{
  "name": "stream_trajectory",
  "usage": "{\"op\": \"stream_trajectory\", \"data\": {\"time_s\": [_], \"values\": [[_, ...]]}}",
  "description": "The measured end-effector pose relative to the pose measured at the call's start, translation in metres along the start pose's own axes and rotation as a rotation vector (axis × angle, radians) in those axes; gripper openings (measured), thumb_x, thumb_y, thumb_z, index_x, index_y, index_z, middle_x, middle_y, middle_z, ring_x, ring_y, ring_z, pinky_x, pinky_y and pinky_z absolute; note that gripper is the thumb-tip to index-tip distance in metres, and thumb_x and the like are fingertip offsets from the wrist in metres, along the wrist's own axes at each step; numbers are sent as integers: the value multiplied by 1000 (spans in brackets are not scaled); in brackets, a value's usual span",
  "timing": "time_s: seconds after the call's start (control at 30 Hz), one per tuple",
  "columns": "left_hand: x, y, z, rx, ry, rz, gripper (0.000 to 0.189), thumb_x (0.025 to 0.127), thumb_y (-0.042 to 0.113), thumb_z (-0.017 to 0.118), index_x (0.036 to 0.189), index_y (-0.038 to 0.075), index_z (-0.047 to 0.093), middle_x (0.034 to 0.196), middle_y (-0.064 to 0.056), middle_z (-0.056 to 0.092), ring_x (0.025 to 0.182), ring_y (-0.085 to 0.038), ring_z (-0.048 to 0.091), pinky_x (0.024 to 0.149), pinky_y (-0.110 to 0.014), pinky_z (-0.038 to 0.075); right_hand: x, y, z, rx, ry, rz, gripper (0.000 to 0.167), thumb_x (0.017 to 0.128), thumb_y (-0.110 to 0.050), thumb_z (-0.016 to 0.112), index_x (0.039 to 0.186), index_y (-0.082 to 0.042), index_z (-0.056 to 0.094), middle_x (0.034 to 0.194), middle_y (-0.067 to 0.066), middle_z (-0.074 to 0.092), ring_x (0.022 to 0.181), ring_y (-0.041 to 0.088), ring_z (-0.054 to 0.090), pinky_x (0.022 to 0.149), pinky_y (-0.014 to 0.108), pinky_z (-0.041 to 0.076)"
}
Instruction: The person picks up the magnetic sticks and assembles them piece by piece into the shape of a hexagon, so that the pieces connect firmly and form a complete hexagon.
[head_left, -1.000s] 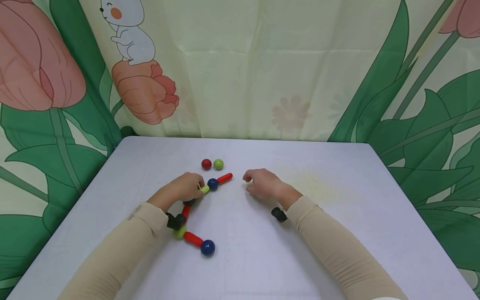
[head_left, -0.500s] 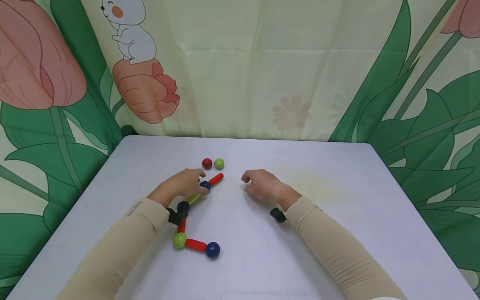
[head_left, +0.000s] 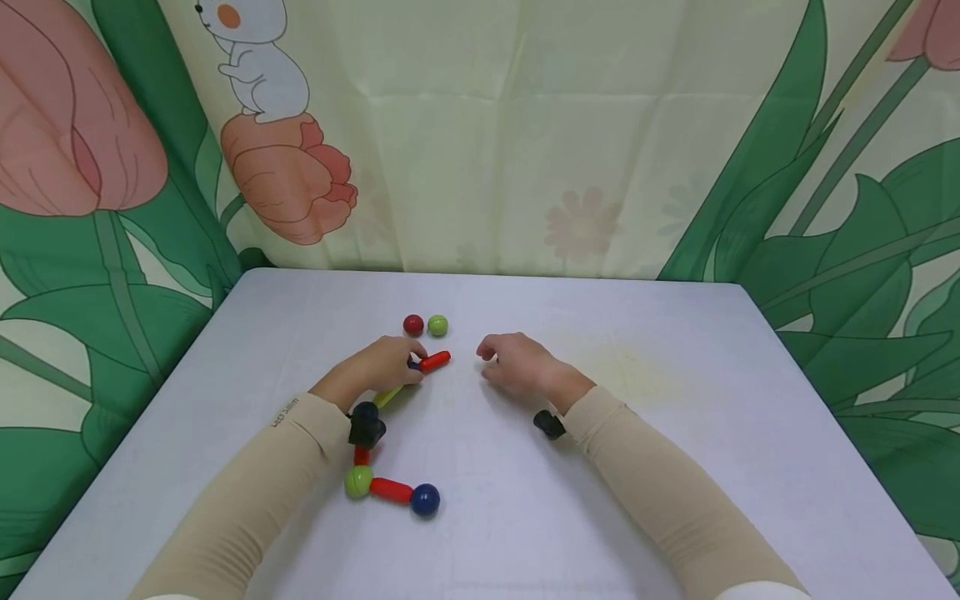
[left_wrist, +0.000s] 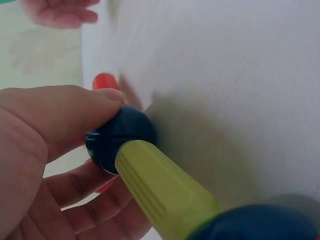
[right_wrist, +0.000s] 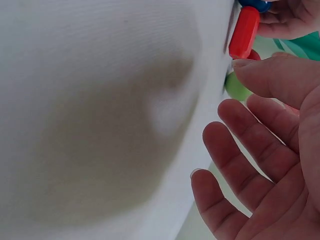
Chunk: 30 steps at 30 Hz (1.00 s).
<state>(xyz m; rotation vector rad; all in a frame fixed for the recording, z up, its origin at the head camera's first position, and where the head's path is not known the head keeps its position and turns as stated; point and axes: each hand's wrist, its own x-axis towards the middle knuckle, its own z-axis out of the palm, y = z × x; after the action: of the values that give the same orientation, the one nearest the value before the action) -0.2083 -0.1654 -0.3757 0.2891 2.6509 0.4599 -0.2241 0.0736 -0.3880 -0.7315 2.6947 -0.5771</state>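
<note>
Left hand (head_left: 381,364) now pinching blue ball (left_wrist: 127,130), not yellow-green rod (left_wrist: 162,185), apparently steadying adjoining red rod (head_left: 436,361); right hand (head_left: 522,364) hovering empty, loosely curled.

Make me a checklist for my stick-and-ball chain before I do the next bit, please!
1. Left hand has hold of the far blue ball: ok, the thumb is on it.
2. Right hand isn't holding anything: ok, no piece in it.
3. End red stick has a ball on its tip: not ok, the tip is bare.
4. Spare balls are on the table: ok, a red ball and a green ball sit beyond the left hand.
5. Yellow-green stick is pushed all the way into the far blue ball: cannot tell, the inside is hidden.
</note>
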Motion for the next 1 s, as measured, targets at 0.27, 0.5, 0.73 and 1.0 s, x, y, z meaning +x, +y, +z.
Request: {"op": "stream_trajectory", "data": {"time_s": [0.27, 0.5, 0.73, 1.0], "values": [[-2, 0, 0, -12, 2, 7, 40, 93, 13, 72, 131, 7, 62, 117, -13, 63, 101, -26, 57, 92, -41, 52, 18, -6, -1, -5, -10, -8, 33, 96, -18, 63, 127, -8, 63, 121, 5, 65, 112, 22, 59, 99, 37, 46], [-4, 1, 0, -17, 3, -1, 39, 93, 9, 71, 131, 8, 63, 115, -12, 64, 102, -26, 58, 94, -42, 52, 43, -17, -5, -27, 23, -29, 39, 98, -20, 64, 135, -8, 59, 134, 8, 60, 128, 26, 52, 109, 40, 39], [-2, 1, 1, -19, 9, 18, 36, 92, 7, 71, 128, 7, 65, 118, -12, 65, 103, -27, 58, 98, -44, 49, 67, -23, -3, -54, 56, -19, 46, 99, -21, 64, 143, -10, 54, 145, 9, 52, 138, 28, 43, 114, 41, 31], [-4, -1, 1, -26, 18, 3, 33, 92, 7, 71, 124, 7, 67, 116, -11, 65, 103, -27, 56, 97, -44, 49, 83, -28, -1, -46, 46, 14, 52, 99, -21, 63, 148, -12, 50, 150, 7, 48, 141, 27, 39, 115, 41, 29]]}}
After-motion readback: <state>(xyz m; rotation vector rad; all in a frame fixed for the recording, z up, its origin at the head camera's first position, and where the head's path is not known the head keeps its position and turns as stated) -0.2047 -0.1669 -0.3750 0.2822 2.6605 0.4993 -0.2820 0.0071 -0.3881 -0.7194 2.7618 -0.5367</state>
